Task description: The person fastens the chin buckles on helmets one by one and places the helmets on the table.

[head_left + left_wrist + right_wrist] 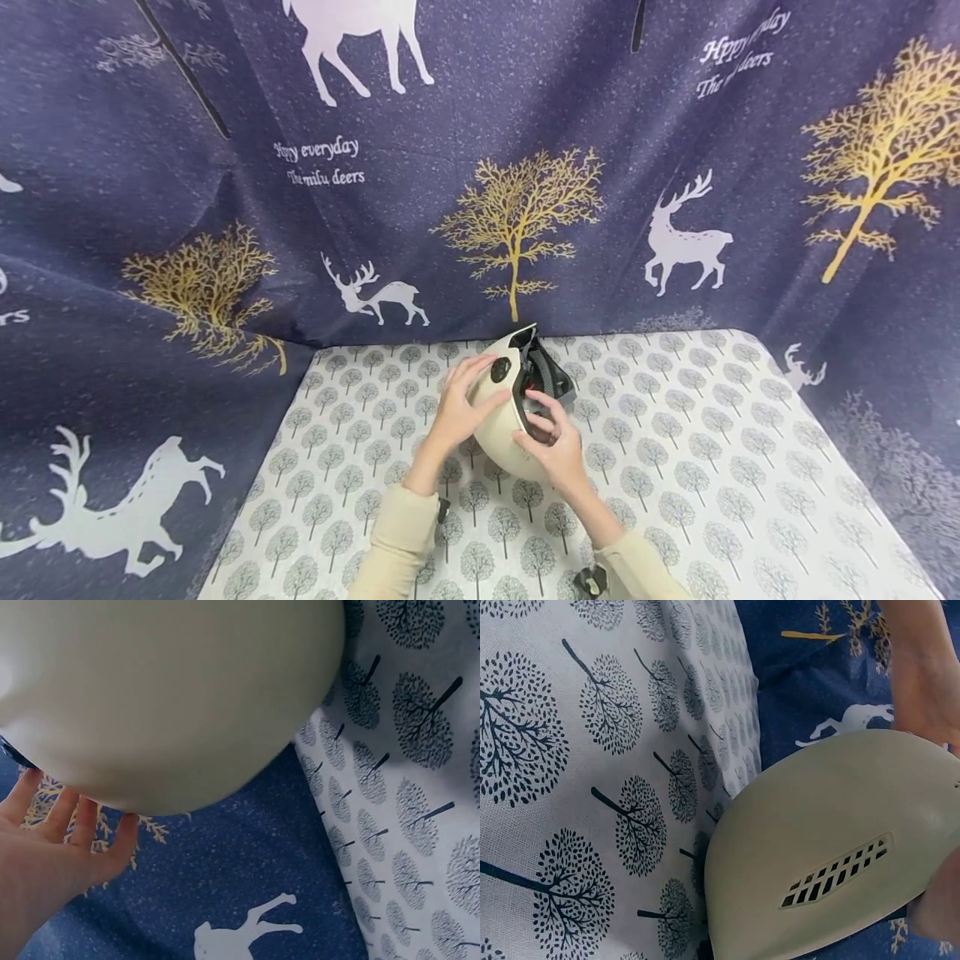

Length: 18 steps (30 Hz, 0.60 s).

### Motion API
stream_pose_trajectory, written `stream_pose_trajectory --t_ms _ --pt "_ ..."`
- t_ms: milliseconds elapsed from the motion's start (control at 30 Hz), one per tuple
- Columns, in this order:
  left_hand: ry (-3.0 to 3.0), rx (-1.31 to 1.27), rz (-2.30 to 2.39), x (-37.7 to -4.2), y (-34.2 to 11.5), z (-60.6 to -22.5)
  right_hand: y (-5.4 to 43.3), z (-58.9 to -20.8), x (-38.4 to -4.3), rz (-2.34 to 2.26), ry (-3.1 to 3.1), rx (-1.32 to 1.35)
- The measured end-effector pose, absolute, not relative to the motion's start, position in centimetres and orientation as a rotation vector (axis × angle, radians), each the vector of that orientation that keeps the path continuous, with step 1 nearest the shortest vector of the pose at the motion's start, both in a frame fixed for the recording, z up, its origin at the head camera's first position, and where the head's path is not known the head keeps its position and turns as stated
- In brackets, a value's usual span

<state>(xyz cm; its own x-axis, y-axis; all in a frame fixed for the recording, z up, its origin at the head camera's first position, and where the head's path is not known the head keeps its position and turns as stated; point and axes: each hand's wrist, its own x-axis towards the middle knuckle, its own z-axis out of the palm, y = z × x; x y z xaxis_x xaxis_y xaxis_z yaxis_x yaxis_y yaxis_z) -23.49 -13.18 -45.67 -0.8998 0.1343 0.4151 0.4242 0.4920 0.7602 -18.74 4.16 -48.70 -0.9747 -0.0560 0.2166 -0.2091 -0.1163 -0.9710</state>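
Observation:
A cream helmet (495, 429) lies tilted between both hands, its dark open side turned to the right. A round black piece (500, 369) sits on its shell, and dark straps and lining (551, 375) show past the rim. My left hand (459, 408) holds the shell from the left, its thumb reaching toward the rim; in the left wrist view its fingertips touch the shell (172, 697). The right hand (558, 446) grips the rim, thumb outside and fingers inside the opening, where the fingertips are partly hidden. A slotted vent (836, 871) shows in the right wrist view.
The helmet is over a table with a white tree-print cloth (697, 450). A dark blue curtain (450, 250) with deer and gold trees hangs behind and at both sides. Small black devices sit at the wrists, one by the right sleeve (637, 567).

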Motion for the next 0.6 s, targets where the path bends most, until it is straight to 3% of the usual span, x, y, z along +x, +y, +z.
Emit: stream_pose_trajectory --t_ms 200,600 --pt "-2.522 -0.396 -1.471 -23.7 -12.7 -46.3 5.1 -48.6 -19.0 2.297 -1.945 0.178" --pt "-2.609 -0.294 -1.664 -23.6 -11.4 -46.7 6.9 -47.8 -19.3 2.164 -2.049 0.289"
